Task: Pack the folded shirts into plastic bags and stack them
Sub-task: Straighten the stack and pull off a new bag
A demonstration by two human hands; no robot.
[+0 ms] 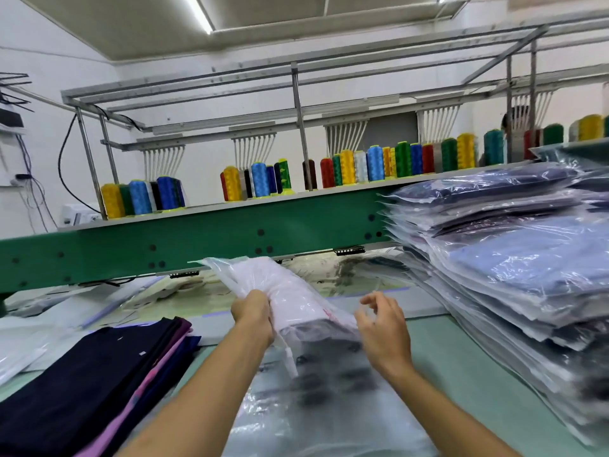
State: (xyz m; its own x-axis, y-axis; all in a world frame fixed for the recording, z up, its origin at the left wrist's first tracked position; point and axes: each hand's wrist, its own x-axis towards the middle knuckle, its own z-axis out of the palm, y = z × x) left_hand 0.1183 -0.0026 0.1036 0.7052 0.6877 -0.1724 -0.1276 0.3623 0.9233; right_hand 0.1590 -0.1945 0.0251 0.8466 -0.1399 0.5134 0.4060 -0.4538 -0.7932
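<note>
My left hand (253, 313) grips the left edge of a clear plastic bag (283, 291) with a pale pink folded shirt inside, lifted and tilted over the table. Just to the bag's right is my right hand (384, 328), fingers loosely spread and touching the plastic at most lightly. Under both hands lie flat empty plastic bags (316, 400). A pile of folded unpacked shirts (99, 374), dark navy, purple and pink, lies at the lower left. A tall stack of bagged shirts (514, 258) stands at the right.
A green embroidery machine beam (197, 239) crosses behind the table, with a shelf of coloured thread cones (362, 166) on top. More loose plastic bags (19, 351) lie at the far left. The pale green tabletop (461, 374) shows between my right arm and the stack.
</note>
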